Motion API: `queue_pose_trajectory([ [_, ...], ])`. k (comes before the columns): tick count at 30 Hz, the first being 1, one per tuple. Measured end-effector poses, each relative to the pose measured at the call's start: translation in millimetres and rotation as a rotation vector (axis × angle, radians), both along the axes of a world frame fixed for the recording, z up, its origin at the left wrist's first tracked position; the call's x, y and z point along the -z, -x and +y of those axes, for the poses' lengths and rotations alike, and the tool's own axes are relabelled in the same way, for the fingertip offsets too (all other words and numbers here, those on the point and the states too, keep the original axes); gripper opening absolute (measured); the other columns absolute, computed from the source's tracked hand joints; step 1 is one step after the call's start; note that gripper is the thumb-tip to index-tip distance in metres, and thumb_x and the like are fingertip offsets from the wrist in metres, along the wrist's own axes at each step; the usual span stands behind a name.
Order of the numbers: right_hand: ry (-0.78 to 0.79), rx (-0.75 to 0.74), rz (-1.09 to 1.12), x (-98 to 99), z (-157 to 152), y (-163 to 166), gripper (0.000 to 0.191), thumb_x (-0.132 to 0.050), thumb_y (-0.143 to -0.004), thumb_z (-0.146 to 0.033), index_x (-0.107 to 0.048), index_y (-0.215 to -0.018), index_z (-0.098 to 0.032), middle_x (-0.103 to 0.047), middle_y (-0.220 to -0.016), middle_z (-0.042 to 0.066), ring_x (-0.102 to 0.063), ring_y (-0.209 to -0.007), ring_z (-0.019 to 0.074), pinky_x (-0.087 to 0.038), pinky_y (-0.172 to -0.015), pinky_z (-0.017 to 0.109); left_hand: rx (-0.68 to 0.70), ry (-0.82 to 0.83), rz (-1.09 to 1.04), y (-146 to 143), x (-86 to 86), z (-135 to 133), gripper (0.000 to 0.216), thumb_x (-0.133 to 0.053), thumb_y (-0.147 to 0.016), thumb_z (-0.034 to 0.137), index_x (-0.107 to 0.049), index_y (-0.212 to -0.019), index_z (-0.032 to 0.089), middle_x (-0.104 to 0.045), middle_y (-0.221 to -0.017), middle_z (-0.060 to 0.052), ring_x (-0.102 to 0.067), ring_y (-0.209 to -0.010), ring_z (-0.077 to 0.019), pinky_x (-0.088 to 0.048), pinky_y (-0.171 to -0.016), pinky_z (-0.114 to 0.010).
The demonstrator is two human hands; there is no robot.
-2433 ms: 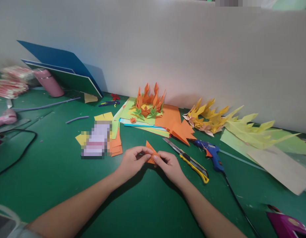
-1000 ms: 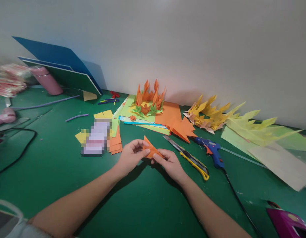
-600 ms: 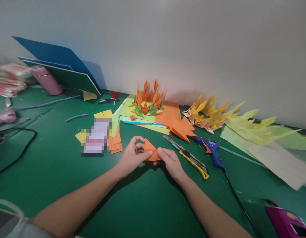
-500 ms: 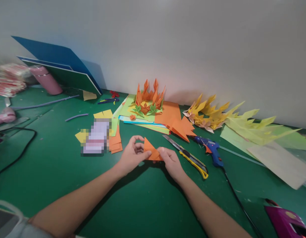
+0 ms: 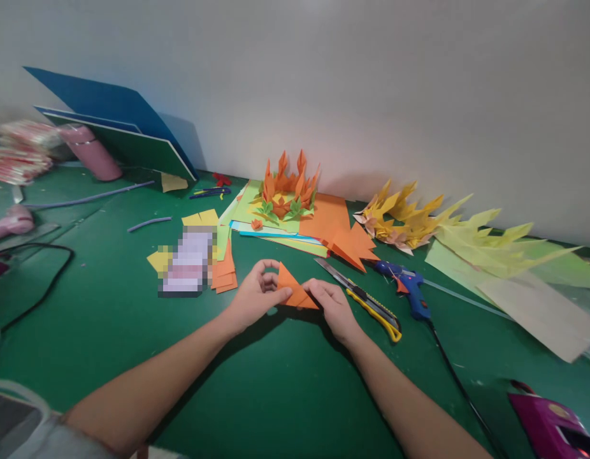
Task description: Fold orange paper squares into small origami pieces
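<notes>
Between my two hands is a small piece of orange paper (image 5: 291,287), folded into a triangle with its tip pointing up. My left hand (image 5: 257,290) pinches its left side, thumb across the front. On the right side, my right hand (image 5: 330,306) grips the lower corner between thumb and fingers. A yellow utility knife (image 5: 366,306) with its blade out lies just right of my right hand. Left of my left hand are several small orange paper pieces (image 5: 223,277), beside a blurred-out phone-like object (image 5: 187,261).
An orange paper crown (image 5: 291,185) stands on coloured sheets at the back, with yellow paper crowns (image 5: 404,217) to its right. A blue glue gun (image 5: 412,290) trails a black cord. A pink bottle (image 5: 92,153) leans by blue boards (image 5: 108,102). A magenta device (image 5: 548,421) sits front right.
My right thumb has shifted slightly, showing more of the orange paper's lower right corner. Both hands still hold the paper in nearly the same place.
</notes>
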State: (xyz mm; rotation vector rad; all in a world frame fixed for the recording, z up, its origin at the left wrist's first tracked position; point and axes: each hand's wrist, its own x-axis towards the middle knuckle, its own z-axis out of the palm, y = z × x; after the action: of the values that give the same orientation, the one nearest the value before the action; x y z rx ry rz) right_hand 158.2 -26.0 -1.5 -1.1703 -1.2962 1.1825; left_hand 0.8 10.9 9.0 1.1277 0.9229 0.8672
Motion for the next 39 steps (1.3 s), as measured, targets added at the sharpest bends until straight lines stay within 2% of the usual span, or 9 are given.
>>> queue_pose_trajectory([
  [5,-0.060,0.004,-0.070,2.6,3,0,0.024,-0.064,-0.069,-0.041,-0.058,-0.068,-0.018,-0.057,-0.063,-0.001,-0.052,-0.057,0.0131,-0.042,-0.056,0.025,-0.033,-0.174,0.058,-2,-2.8,-3,0.032,-0.073,-0.061,0.023,-0.052,-0.083,0.017,-0.058,-0.066,0.004,-0.054,-0.062,-0.0095,-0.043,-0.060,-0.023],
  [9,-0.227,0.154,-0.186,6.1,2,2,0.013,-0.061,-0.074,-0.030,-0.058,-0.068,-0.018,-0.059,-0.063,0.000,-0.054,-0.058,0.0135,-0.045,-0.055,0.025,-0.053,-0.215,0.018,-2,-4.0,-5,0.030,-0.071,-0.065,0.036,-0.056,-0.083,0.016,-0.058,-0.075,0.001,-0.054,-0.067,-0.0106,-0.045,-0.062,-0.024],
  [15,-0.587,0.263,-0.325,6.0,-3,1,0.010,-0.057,-0.078,-0.015,-0.064,-0.075,-0.021,-0.069,-0.086,0.006,-0.064,-0.079,0.0173,-0.051,-0.064,0.029,0.018,0.115,-0.092,0,-7.9,-2,0.053,-0.046,-0.074,0.066,-0.051,-0.092,0.017,-0.058,-0.063,0.000,-0.055,-0.050,-0.0127,-0.044,-0.047,-0.025],
  [18,-0.638,0.212,-0.398,5.6,-3,1,0.013,-0.058,-0.077,-0.014,-0.066,-0.075,-0.023,-0.069,-0.092,0.006,-0.065,-0.081,0.0179,-0.052,-0.074,0.034,0.120,0.267,-0.096,1,-10.2,-2,0.051,-0.060,-0.069,0.058,-0.052,-0.096,0.016,-0.064,-0.068,-0.002,-0.060,-0.056,-0.0133,-0.045,-0.054,-0.025],
  [21,-0.600,0.206,-0.411,5.6,-2,1,0.017,-0.055,-0.077,-0.013,-0.067,-0.079,-0.024,-0.069,-0.098,0.006,-0.064,-0.092,0.0196,-0.050,-0.083,0.038,0.111,0.209,-0.042,4,-6.8,0,0.049,-0.078,-0.059,0.033,-0.053,-0.098,0.018,-0.058,-0.062,0.005,-0.053,-0.051,-0.0076,-0.036,-0.050,-0.019],
  [25,-0.446,0.238,-0.244,6.5,0,0,0.022,-0.051,-0.080,-0.016,-0.063,-0.097,-0.023,-0.065,-0.108,0.009,-0.059,-0.105,0.0197,-0.049,-0.087,0.037,0.029,0.131,-0.023,7,0.5,5,0.038,-0.076,-0.061,0.029,-0.057,-0.092,0.019,-0.056,-0.065,0.006,-0.046,-0.050,-0.0050,-0.030,-0.048,-0.018],
  [29,-0.261,0.231,-0.030,7.2,2,-1,0.021,-0.057,-0.078,-0.026,-0.060,-0.098,-0.021,-0.068,-0.097,0.007,-0.063,-0.091,0.0188,-0.052,-0.078,0.033,-0.007,0.120,0.013,7,-0.3,6,0.024,-0.074,-0.062,0.029,-0.065,-0.080,0.016,-0.062,-0.076,0.001,-0.051,-0.059,-0.0069,-0.037,-0.057,-0.020],
  [35,-0.103,0.211,0.041,6.4,2,0,0.017,-0.065,-0.071,-0.032,-0.066,-0.083,-0.020,-0.068,-0.077,0.002,-0.064,-0.068,0.0169,-0.053,-0.068,0.032,-0.011,0.188,-0.064,4,-6.0,2,0.028,-0.079,-0.056,0.029,-0.063,-0.074,0.014,-0.063,-0.073,0.001,-0.056,-0.063,-0.0084,-0.044,-0.067,-0.024],
  [39,-0.086,0.211,0.049,4.6,1,0,0.017,-0.066,-0.070,-0.032,-0.067,-0.083,-0.020,-0.067,-0.070,0.001,-0.062,-0.062,0.0158,-0.053,-0.064,0.031,0.033,0.254,-0.131,5,-8.6,0,0.047,-0.082,-0.052,0.027,-0.057,-0.091,0.018,-0.064,-0.071,0.002,-0.058,-0.059,-0.0090,-0.044,-0.059,-0.022],
])
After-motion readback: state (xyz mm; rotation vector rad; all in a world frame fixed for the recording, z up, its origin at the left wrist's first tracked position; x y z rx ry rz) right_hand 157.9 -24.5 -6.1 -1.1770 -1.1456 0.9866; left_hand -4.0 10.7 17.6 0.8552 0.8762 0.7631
